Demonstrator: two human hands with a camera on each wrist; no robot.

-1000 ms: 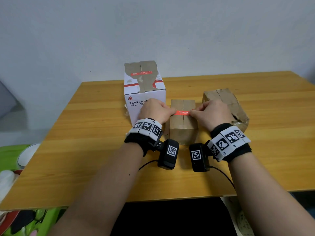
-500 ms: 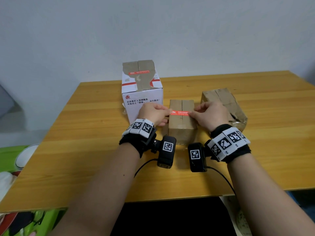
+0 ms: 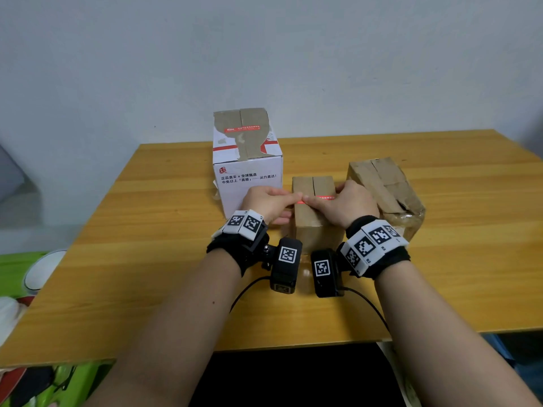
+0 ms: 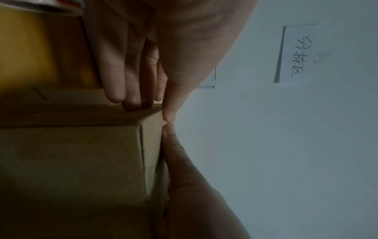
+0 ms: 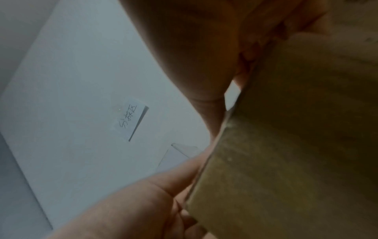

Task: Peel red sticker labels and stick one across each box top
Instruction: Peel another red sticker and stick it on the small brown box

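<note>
both hands meet centre frame, extended fingers flat on red sticker across matte cardboard box; left edge overhangs.

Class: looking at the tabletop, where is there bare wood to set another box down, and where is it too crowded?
Bare wood: left of the white box to the table edge, and right of the crumpled box. Crowded: the middle, where both hands press the red sticker on the small box.
</note>
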